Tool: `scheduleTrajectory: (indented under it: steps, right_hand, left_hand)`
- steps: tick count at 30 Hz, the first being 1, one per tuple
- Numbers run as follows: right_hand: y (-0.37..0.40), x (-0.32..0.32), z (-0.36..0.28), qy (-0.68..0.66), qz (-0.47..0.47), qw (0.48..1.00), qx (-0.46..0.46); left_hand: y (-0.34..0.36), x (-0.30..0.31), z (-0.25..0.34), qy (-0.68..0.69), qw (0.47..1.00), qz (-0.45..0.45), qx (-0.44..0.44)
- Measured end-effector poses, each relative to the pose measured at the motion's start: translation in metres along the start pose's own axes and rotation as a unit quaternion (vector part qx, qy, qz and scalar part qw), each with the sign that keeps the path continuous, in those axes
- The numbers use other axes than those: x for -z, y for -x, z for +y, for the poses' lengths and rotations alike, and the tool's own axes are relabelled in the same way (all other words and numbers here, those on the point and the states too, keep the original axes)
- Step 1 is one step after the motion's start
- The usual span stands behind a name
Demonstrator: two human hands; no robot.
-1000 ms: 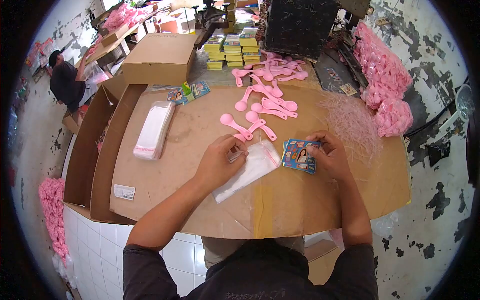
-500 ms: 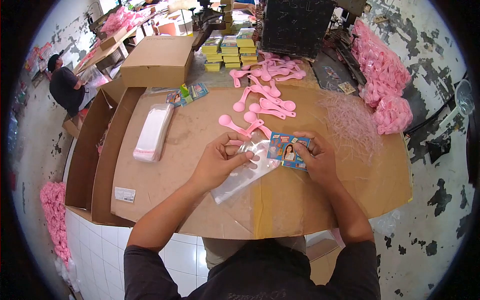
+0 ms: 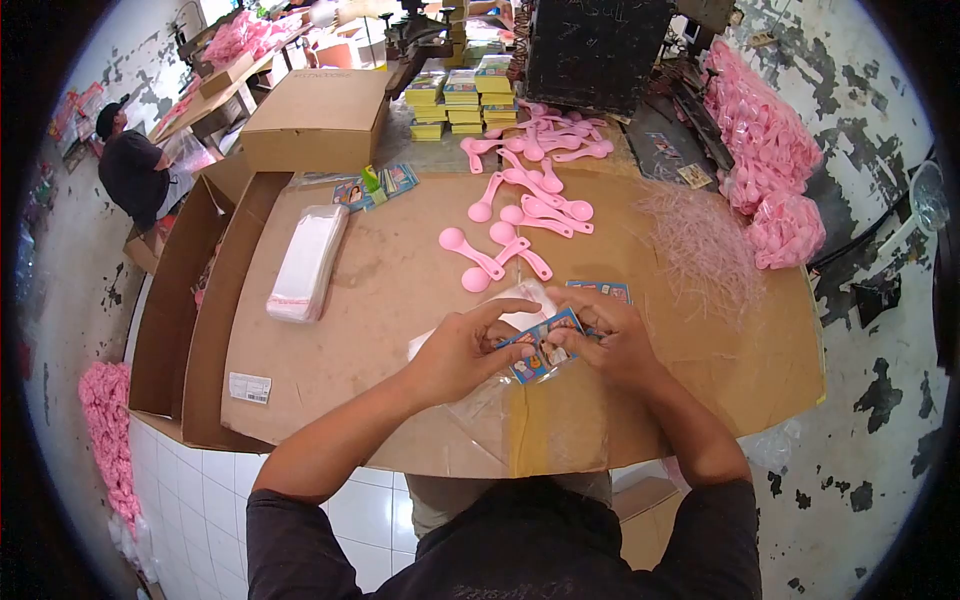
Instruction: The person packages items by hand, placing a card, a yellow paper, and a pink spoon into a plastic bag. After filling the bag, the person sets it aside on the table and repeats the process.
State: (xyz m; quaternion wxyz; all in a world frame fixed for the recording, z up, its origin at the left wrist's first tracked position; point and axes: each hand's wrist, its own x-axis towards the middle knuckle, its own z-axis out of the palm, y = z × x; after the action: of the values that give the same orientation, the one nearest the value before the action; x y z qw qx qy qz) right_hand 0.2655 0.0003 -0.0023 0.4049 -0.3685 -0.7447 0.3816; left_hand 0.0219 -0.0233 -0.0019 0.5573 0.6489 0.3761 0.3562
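Note:
A blue printed card (image 3: 528, 371) is tilted between my two hands, close over the cardboard. My left hand (image 3: 455, 350) pinches its left side, thumb on top. Closed on the right side of the same card is my right hand (image 3: 608, 340). A clear plastic bag (image 3: 530, 294) shows behind the fingers and spreads left past the left hand, partly hidden by it. Just beyond the right hand another blue card (image 3: 603, 290) sticks out. Pink measuring spoons (image 3: 470, 253) lie scattered past the hands.
A stack of clear bags (image 3: 308, 265) lies left, near a cardboard box (image 3: 312, 120). Stacked cards (image 3: 460, 95) stand at the back. Pink shreds (image 3: 700, 245) and bagged pink spoons (image 3: 765, 135) are at right. A person (image 3: 135, 165) works at far left.
The hands have come together and a little nearer to me. My left hand has moved from the clear bag onto a card, which is now tilted between both hands.

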Motion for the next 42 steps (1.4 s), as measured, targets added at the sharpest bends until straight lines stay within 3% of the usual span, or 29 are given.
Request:
scheduleTrajectory:
  steps: [2, 5, 7, 8, 11, 14, 17, 20, 23, 26, 29, 32, 35, 38, 42]
  right_hand:
    - [0.0, -0.004, -0.002, -0.118, 0.039, 0.988, -0.091]
    - [-0.002, -0.001, -0.005, -0.175, 0.019, 0.982, -0.076]
    - [-0.008, 0.003, -0.008, 0.011, -0.055, 0.994, 0.097]
    - [-0.013, 0.006, -0.009, 0.105, -0.09, 0.974, 0.182]
    - [-0.03, 0.01, -0.014, -0.047, -0.133, 0.99, -0.008]
    - [-0.068, 0.012, -0.015, 0.17, -0.1, 0.978, 0.071]
    - [-0.097, -0.003, 0.023, 0.264, -0.079, 0.934, 0.229]
    - [-0.113, -0.009, 0.024, 0.331, -0.166, 0.902, 0.223]
    - [-0.116, -0.006, 0.015, 0.372, -0.14, 0.872, 0.285]
    - [-0.105, 0.005, -0.01, 0.44, -0.106, 0.873, 0.182]
    - [-0.087, 0.031, -0.016, 0.398, -0.007, 0.899, 0.184]
    - [-0.065, 0.04, -0.036, 0.294, 0.019, 0.945, 0.139]
    - [-0.046, 0.043, -0.045, 0.171, -0.041, 0.983, 0.044]
    - [-0.038, 0.041, -0.039, 0.065, -0.027, 0.998, 0.004]
    - [-0.035, 0.035, -0.041, 0.097, -0.046, 0.994, -0.003]
  left_hand:
    - [0.0, -0.001, 0.0, 0.02, 1.0, 0.012, -0.008]
    - [-0.001, 0.002, 0.0, 0.075, 0.996, 0.05, -0.025]
    - [0.0, 0.006, 0.003, 0.082, 0.995, 0.054, -0.021]
    - [0.001, 0.006, 0.004, 0.084, 0.995, 0.056, -0.023]
    - [0.002, 0.007, 0.005, 0.103, 0.992, 0.064, -0.029]
    - [-0.004, 0.011, 0.003, 0.125, 0.989, 0.071, -0.019]
    - [-0.007, 0.017, 0.001, 0.121, 0.991, 0.057, -0.002]
    - [-0.007, 0.023, -0.009, 0.143, 0.989, 0.048, -0.01]
    - [-0.008, 0.024, -0.007, 0.157, 0.985, 0.065, -0.022]
    - [-0.005, 0.025, 0.005, 0.157, 0.983, 0.094, -0.022]
    - [-0.004, 0.025, 0.006, 0.125, 0.984, 0.123, -0.016]
    - [-0.004, 0.021, 0.004, 0.117, 0.986, 0.119, -0.019]
    - [-0.004, 0.017, -0.006, 0.084, 0.991, 0.104, -0.015]
    - [-0.003, 0.013, -0.002, 0.078, 0.994, 0.076, -0.011]
    - [0.001, 0.011, 0.007, 0.082, 0.995, 0.063, 0.01]
